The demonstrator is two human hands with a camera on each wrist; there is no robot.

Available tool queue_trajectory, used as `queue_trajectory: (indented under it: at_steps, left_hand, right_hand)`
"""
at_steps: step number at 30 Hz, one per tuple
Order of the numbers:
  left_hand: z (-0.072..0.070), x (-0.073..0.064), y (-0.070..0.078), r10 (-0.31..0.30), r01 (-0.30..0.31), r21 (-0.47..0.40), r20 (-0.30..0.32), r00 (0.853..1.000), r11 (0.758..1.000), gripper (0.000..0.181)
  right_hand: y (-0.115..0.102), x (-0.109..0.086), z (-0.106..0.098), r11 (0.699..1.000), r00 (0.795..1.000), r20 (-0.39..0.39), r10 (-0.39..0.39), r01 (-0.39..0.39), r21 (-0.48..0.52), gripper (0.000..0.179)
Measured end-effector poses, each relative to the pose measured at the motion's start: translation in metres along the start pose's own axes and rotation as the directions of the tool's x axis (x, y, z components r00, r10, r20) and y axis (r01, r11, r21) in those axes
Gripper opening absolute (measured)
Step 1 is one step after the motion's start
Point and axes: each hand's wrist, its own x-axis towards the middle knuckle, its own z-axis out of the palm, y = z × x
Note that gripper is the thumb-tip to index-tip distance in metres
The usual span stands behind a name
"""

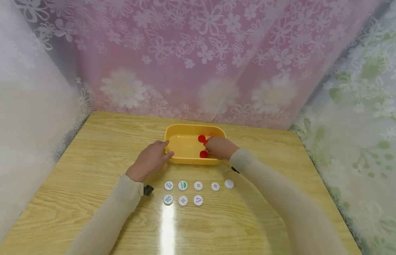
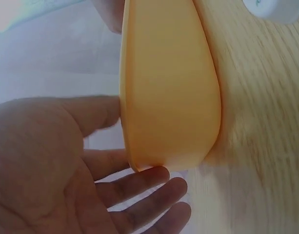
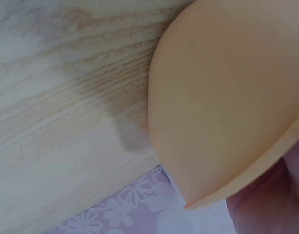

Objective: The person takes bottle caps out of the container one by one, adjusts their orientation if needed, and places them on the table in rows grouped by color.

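Observation:
A yellow plastic basin [image 1: 185, 161] stands on the wooden table. My left hand [image 1: 152, 158] holds its left end, the thumb over the rim and some fingers against the outside wall [image 2: 173, 87]. Inside the basin, toward its right end, lie several red round caps, among them one near the back [image 1: 201, 138] and one near the front [image 1: 203, 154]. My right hand [image 1: 221, 147] reaches over the right rim with its fingertips down among these caps. Whether it pinches one is hidden. The right wrist view shows mainly the basin's outer wall [image 3: 222, 97].
In front of the basin, white round caps with printed tops lie in two rows, including one with a green mark [image 1: 183, 185] and one with red print [image 1: 198, 200]. A plain white cap [image 1: 229, 183] ends the back row. A flowered curtain [image 1: 185, 63] hangs behind the table [image 1: 121, 134].

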Motion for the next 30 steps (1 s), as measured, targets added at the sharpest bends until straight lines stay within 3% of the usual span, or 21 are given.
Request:
queue_trajectory:
  at_steps: [7, 15, 22, 26, 30]
  left_hand:
    - [-0.006, 0.0, 0.001, -0.051, 0.051, -0.017, -0.004, 0.999, 0.999, 0.087]
    - [-0.005, 0.001, 0.005, -0.088, 0.086, -0.092, -0.019, 0.996, 0.992, 0.1]
    - [-0.01, -0.001, 0.015, -0.148, 0.148, 0.022, -0.003, 0.989, 0.989, 0.096]
    - [-0.012, -0.002, 0.018, -0.167, 0.167, 0.034, 0.017, 0.986, 0.985, 0.092]
    - [-0.011, -0.001, 0.019, -0.168, 0.167, 0.016, 0.036, 0.985, 0.986, 0.091]
  right_hand:
    - [0.0, 0.006, -0.008, 1.0, 1.0, -0.018, 0.01, -0.009, 0.021, 0.021]
    - [-0.005, 0.008, -0.014, 0.997, 0.999, 0.021, 0.028, -0.029, 0.07, 0.022]
    - [-0.006, 0.005, -0.015, 0.999, 0.999, 0.023, 0.027, -0.028, 0.026, 0.018]
    - [-0.003, 0.004, -0.008, 1.0, 1.0, -0.022, 0.017, -0.017, -0.003, 0.016]
    - [0.003, -0.002, -0.003, 0.998, 0.988, -0.145, 0.057, -0.056, 0.011, 0.012]
